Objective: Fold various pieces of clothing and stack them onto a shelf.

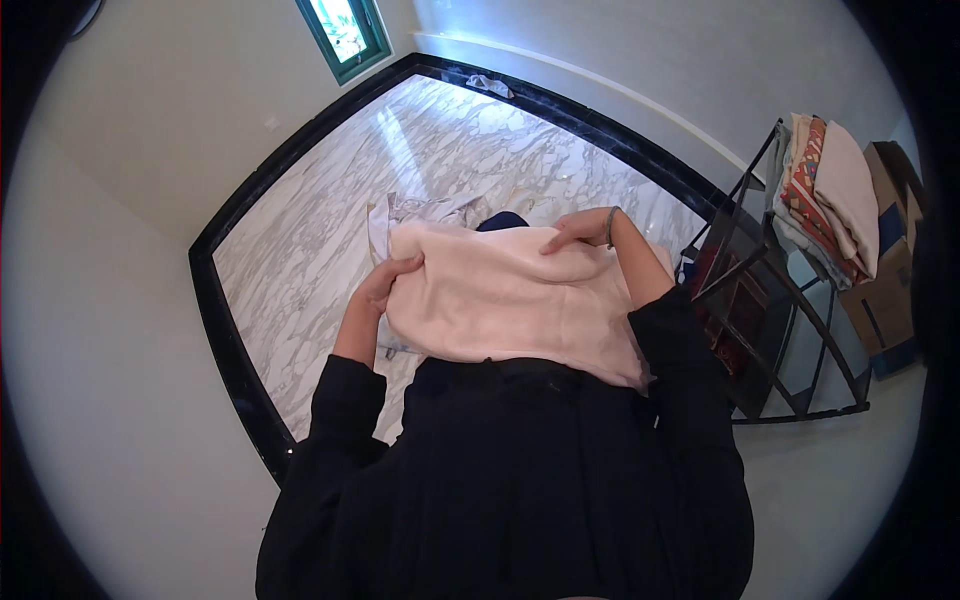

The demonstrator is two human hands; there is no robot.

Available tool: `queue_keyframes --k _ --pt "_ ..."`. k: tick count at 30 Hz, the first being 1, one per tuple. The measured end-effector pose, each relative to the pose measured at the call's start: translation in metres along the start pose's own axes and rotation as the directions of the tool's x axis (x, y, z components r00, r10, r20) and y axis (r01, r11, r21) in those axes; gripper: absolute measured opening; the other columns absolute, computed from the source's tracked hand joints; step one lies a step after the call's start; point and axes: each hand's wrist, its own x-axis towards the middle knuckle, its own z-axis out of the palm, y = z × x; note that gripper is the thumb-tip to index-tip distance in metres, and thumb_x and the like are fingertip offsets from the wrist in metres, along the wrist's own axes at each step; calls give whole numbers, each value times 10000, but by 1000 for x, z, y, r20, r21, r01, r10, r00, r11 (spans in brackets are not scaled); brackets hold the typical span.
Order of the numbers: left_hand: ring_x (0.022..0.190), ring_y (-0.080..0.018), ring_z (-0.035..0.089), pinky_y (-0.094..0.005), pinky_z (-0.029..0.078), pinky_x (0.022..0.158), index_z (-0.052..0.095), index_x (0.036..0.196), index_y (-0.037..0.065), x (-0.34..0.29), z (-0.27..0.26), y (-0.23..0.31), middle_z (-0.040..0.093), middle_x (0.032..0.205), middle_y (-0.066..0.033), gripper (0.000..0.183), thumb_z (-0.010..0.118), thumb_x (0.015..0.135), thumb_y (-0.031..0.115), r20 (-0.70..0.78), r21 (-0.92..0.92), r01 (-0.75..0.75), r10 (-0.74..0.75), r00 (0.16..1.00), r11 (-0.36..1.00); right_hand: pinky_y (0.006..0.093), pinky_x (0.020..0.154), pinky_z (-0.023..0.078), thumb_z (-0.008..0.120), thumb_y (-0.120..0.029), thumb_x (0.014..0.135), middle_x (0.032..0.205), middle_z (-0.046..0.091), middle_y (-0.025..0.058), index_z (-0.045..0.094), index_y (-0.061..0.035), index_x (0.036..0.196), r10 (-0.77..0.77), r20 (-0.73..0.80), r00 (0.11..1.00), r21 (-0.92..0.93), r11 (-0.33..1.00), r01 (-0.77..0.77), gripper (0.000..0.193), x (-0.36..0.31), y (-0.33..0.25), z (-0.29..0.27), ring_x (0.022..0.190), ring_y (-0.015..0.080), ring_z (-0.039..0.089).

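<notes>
A pale pink, soft-looking cloth (500,295) is spread before my waist, its near edge against my dark clothing. My left hand (380,282) grips its left edge, the thumb lying on top and the fingers partly hidden at the side. At the cloth's far edge, right of the middle, my right hand (582,230) pinches the fabric with the thumb on its upper face. A ridge runs across the cloth beside the right hand. Whether it is a blanket or a garment I cannot tell. Beyond its far left side lies a crumpled whitish cloth (430,208).
A dark metal-framed rack with glass shelves (770,320) stands at the right. Folded fabrics (815,190) are stacked on it, beside a brown cardboard box (885,310). A dark blue item (503,222) shows behind the pink cloth. A light rag (489,86) lies near the far wall.
</notes>
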Motion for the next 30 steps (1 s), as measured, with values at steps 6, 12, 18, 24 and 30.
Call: queue_keyframes --k 6,12,18,24,30 --pt "1078 -252 623 -385 507 935 540 1260 -8 -8 90 46 627 1180 -128 463 688 838 114 270 90 -211 180 946 973 514 1014 392 655 -542 833 1420 447 136 362 -47 1430 -324 -4 946 128 938 322 829 -7 -35 13 1304 295 424" --pt "1110 -217 583 -340 440 987 548 1250 -18 -40 186 88 628 1175 -123 481 716 812 85 320 410 -300 172 932 861 375 1002 440 797 -458 739 1375 496 126 422 -22 1387 -770 132 624 624 554 551 867 -60 -61 27 1230 214 508" --pt "1114 -213 569 -338 430 969 551 1244 -2 -66 243 115 627 1163 -137 484 732 825 158 357 815 -441 274 893 377 279 945 457 733 -207 838 1110 655 59 604 18 1206 -730 -383 566 -340 681 649 450 -166 -142 88 1025 125 597" --pt "1054 -177 575 -306 447 918 577 1200 -22 -97 297 134 639 1106 -128 528 777 777 222 471 727 -669 598 649 154 325 793 549 600 -256 927 942 648 187 585 9 1117 -512 -852 111 -225 549 805 326 -276 -187 172 813 199 657" --pt "866 -124 607 -252 482 802 657 1044 -39 -95 281 185 674 975 -71 388 766 759 201 562 827 -562 -6 827 22 260 713 558 564 -226 949 905 624 151 574 52 1101 -857 -475 -202 -476 57 877 317 -291 -184 185 840 194 643"
